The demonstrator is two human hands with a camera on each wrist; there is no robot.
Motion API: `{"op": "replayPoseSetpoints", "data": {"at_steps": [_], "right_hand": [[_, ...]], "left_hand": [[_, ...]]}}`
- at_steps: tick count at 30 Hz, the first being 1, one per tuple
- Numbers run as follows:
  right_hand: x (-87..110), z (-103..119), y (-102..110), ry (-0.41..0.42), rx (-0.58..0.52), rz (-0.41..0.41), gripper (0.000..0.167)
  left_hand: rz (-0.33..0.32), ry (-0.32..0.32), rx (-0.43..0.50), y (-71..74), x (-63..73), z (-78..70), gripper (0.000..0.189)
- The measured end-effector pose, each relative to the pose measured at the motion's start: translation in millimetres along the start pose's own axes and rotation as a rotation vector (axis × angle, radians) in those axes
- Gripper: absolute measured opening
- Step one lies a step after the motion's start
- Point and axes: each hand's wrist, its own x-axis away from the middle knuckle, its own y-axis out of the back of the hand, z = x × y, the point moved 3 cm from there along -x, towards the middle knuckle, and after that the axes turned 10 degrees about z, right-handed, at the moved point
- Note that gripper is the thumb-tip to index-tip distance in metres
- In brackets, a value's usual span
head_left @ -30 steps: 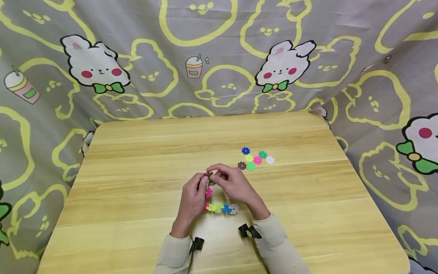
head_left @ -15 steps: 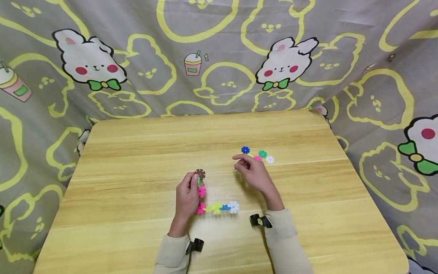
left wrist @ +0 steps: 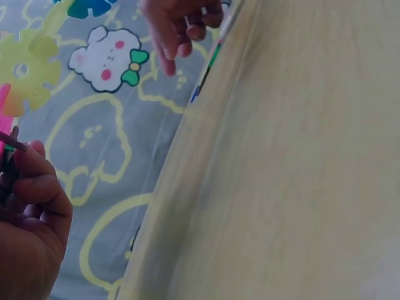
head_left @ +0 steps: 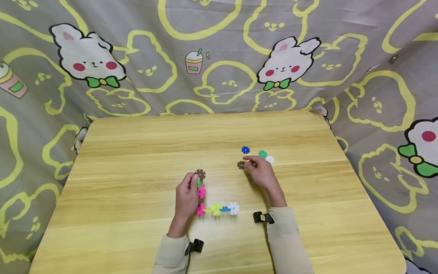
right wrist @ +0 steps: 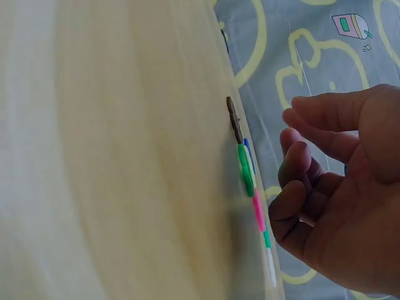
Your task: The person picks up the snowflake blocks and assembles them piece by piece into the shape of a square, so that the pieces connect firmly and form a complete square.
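One disc chain is pinched above the table by the left hand (head view), its yellow disc nearby (left wrist view), while the right hand, fingers loosely bent, holds nothing above loose discs (right wrist view).

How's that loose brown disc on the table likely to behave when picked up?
The loose brown disc looks thin, so probably light. Lying flat on the table, it would likely slide rather than roll. Its notched rim may aid pickup.

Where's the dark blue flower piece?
In the head view, the dark blue piece lies right of centre on the table, beyond the loose brown piece.
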Motion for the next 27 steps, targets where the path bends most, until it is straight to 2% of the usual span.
{"op": "replayPoseSetpoints", "data": {"at_steps": [12, 22, 27], "right_hand": [[-8.7, -0.9, -8.6, -0.033, 0.055, 0.067, 0.036], [-12.7, -3.4, -13.7, -0.055, 0.175, 0.101, 0.041], [-13.6, -1.9, -15.3, -0.057, 0.192, 0.114, 0.042]], "left_hand": [[0.017, 0.024, 0.014, 1.5, 1.0, -0.9, 0.023], [0.012, 0.014, 0.012, 1.6, 3.6, -1.6, 0.023], [0.008, 0.019, 0.017, 2.1, 3.2, -2.1, 0.023]]}}
